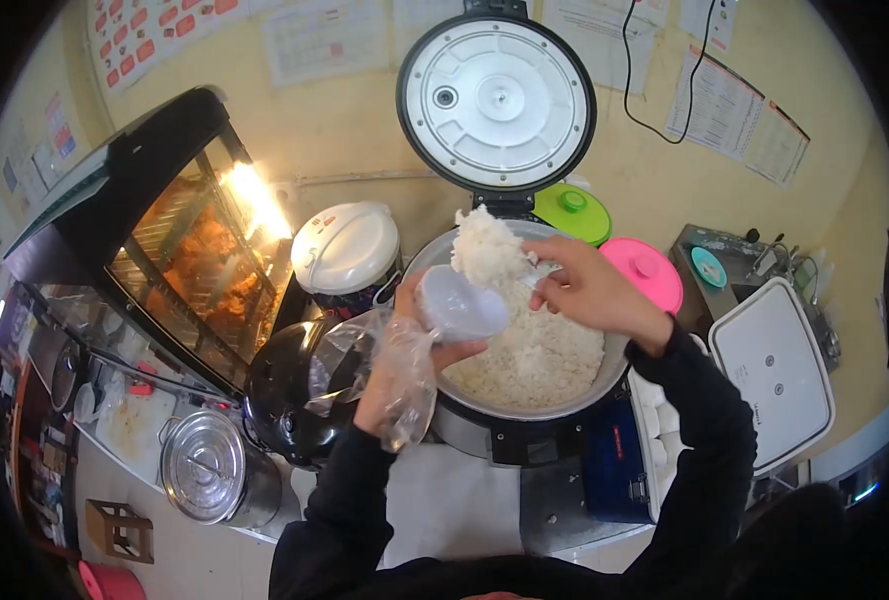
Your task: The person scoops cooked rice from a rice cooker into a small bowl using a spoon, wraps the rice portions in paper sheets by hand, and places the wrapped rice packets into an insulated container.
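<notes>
My left hand (405, 345) grips a small white bowl (462, 305), which is tilted over the rice. A clear plastic bag (412, 395) hangs around this hand and wrist. My right hand (600, 290) is closed on the handle of a rice scoop (542, 272), which is mostly hidden by a heaped lump of white rice (487, 245). That lump is held just above and beside the bowl's rim. Below both hands stands a large rice cooker (605, 370), its round lid (500, 100) raised, with much cooked rice (525, 360) inside.
A lit glass food warmer (200, 250) stands at left. Near it are a white-lidded container (347, 250), a black round pot (300, 390) and a lidded metal pot (205, 467). Green (573, 212) and pink (643, 275) lids sit behind; a blue cooler box (615, 455) lies right.
</notes>
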